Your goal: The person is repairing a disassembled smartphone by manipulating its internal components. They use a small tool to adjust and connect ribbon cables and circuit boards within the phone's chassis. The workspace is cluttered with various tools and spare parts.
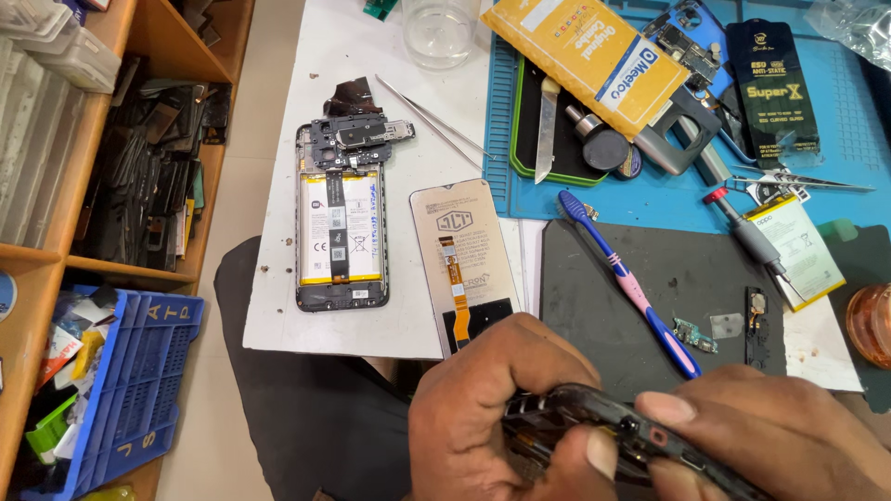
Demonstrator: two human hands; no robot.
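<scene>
Both hands grip a dark phone frame (594,419) at the bottom of the view, near the table's front edge. My left hand (483,408) wraps its left end, thumb on top. My right hand (780,431) holds the right end, thumb pressing the frame's edge. Beyond them lies an opened phone (341,218) with its battery and circuit board exposed. A detached screen panel (464,260) with an orange flex cable lies face down beside it.
A blue-and-pink toothbrush (631,283) lies on a dark mat (687,278). A blue work mat (835,148) holds tweezers, a knife, a yellow packet (594,56), a screwdriver (747,232) and a loose battery. A glass jar (438,28) stands behind. Wooden shelves and a blue crate (139,371) are left.
</scene>
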